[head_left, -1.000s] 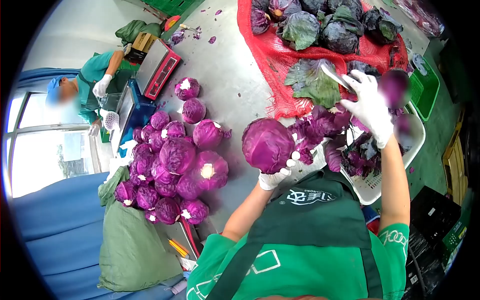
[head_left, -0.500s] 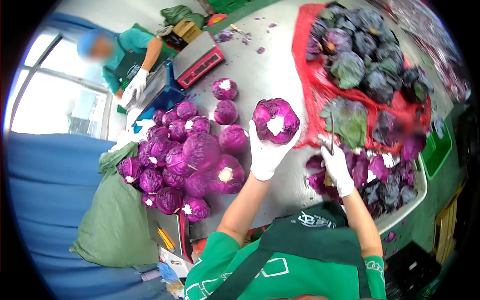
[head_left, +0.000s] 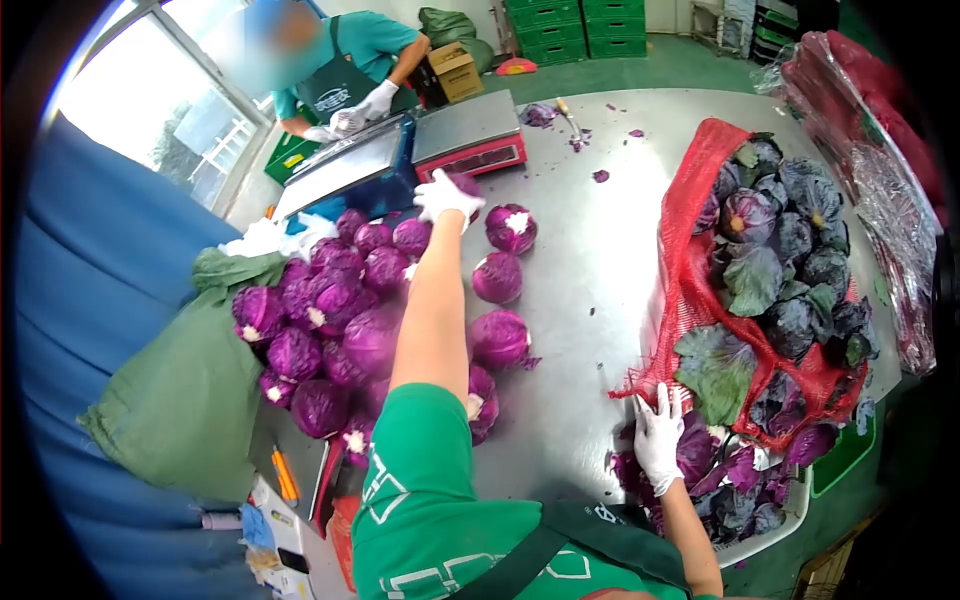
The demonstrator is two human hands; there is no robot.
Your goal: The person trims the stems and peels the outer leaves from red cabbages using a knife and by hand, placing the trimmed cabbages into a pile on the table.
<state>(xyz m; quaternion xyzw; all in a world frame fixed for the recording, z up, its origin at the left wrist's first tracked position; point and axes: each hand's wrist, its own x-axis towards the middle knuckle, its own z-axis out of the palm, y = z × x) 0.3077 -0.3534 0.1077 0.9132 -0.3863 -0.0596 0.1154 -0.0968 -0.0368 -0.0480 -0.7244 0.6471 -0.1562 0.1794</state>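
At the far end of the pile, my gloved left hand reaches out and closes over a trimmed red cabbage, which it partly hides, just in front of the red scale. My gloved right hand has its fingers stretched out at the lower edge of the red mesh bag, beside loose purple leaves. No knife can be made out in it. Untrimmed dark cabbages fill the bag, and a large green outer leaf lies near my right hand.
Several trimmed cabbages are heaped on the left of the metal table. A red scale and a blue-sided scale stand at the far edge, where a co-worker works. A white bin holds leaves at lower right.
My left hand has carried the cabbage from mid-table to the far left near the scale. The knife seen in my right hand before no longer shows there. The view has shifted.
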